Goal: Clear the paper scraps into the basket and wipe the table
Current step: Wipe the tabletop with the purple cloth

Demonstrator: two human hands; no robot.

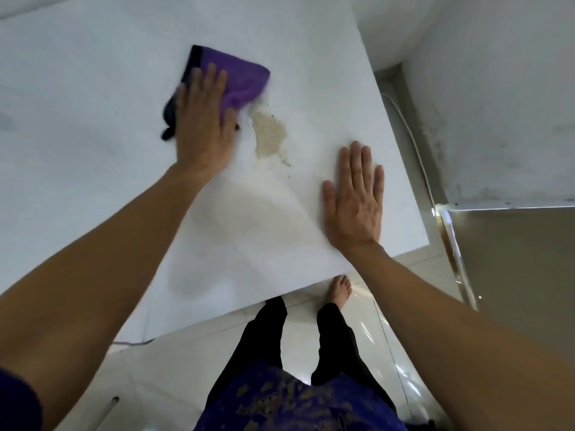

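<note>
Cloth of purple colour, with a dark band along its far-left edge, lies on the white table in the far-left part of the view. The left hand presses flat on the cloth with the fingers straight and close together, and the thumb points to the right. A dark end of the cloth comes out from under the left side of this hand. The cloth looks a little blurred.

Just to the right of the left hand there is a beige rough patch on the table surface, near the cloth but apart from it. I cannot tell if it is a stain or damage to the surface.

The right hand rests flat on the table near its near-right corner, fingers straight and a little spread, holding nothing.

No paper scraps and no basket show in this view. No writing or label can be read anywhere.

Below the near edge of the table stand the person's legs in black trousers, with one bare foot on the glossy floor tiles.
</note>
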